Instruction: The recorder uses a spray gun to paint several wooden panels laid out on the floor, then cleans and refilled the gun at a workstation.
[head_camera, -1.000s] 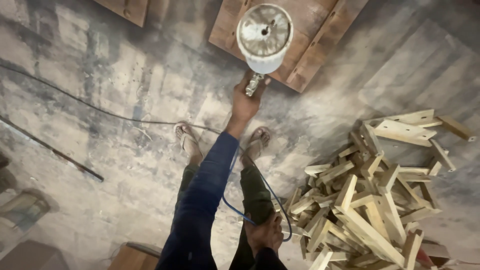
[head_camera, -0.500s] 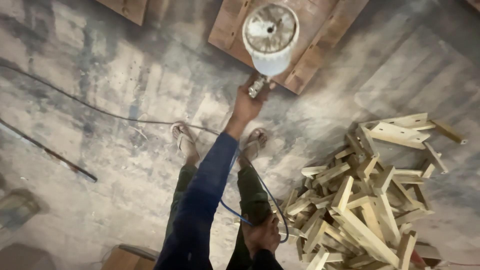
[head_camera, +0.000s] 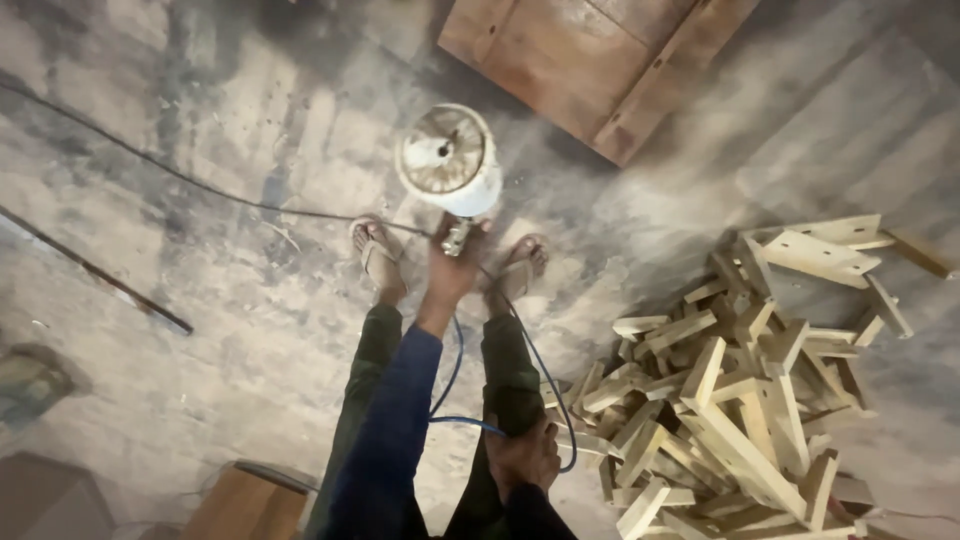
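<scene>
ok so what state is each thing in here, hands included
left hand: raised, gripping the spray gun
spray gun: held up, white cup on top, lid on
right hand: low by the leg, on the blue hose
blue hose: slack, looped by the legs
wood offcuts: loose heap on the floor
wooden panel: lying flat
black cable: trailing across the floor

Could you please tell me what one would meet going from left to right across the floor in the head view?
Dark rod → left sandalled foot → spray gun with white cup → right sandalled foot → pile of wood offcuts.
</scene>
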